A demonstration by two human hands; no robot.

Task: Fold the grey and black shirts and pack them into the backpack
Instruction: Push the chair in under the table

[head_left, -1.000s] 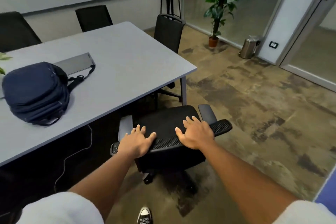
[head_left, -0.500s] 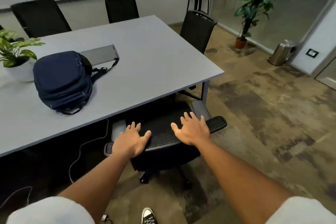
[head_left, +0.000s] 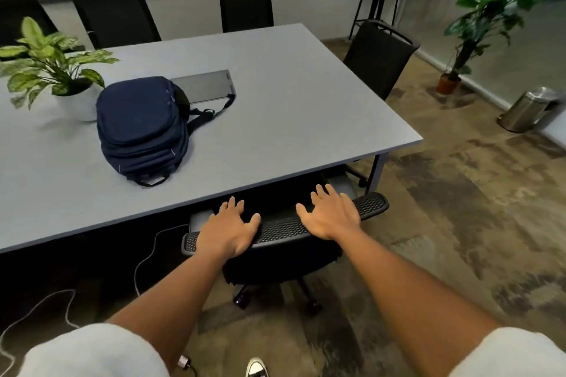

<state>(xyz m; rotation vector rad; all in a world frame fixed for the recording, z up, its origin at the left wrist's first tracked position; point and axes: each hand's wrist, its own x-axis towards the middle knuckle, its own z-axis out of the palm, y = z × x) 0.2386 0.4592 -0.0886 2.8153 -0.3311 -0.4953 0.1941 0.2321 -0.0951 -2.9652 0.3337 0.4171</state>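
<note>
A dark blue backpack [head_left: 142, 128] lies zipped on the grey table [head_left: 291, 107], left of centre. No grey or black shirt shows in the view. My left hand [head_left: 228, 228] and my right hand [head_left: 332, 214] both lie flat, fingers spread, on the top edge of a black mesh office chair's backrest [head_left: 284, 226]. The chair's seat is tucked under the table's near edge. Both hands hold nothing else.
A potted plant in a white pot [head_left: 72, 98] stands left of the backpack, a grey cable hatch [head_left: 203, 86] behind it. Black chairs [head_left: 115, 17] line the far side and right end. White cables [head_left: 144, 257] trail under the table. A tall plant [head_left: 490, 9] and steel bin [head_left: 534, 109] stand right.
The chair has slid forward under the table with both hands on its backrest. The view has turned left, bringing the backpack and the potted plant further into sight.
</note>
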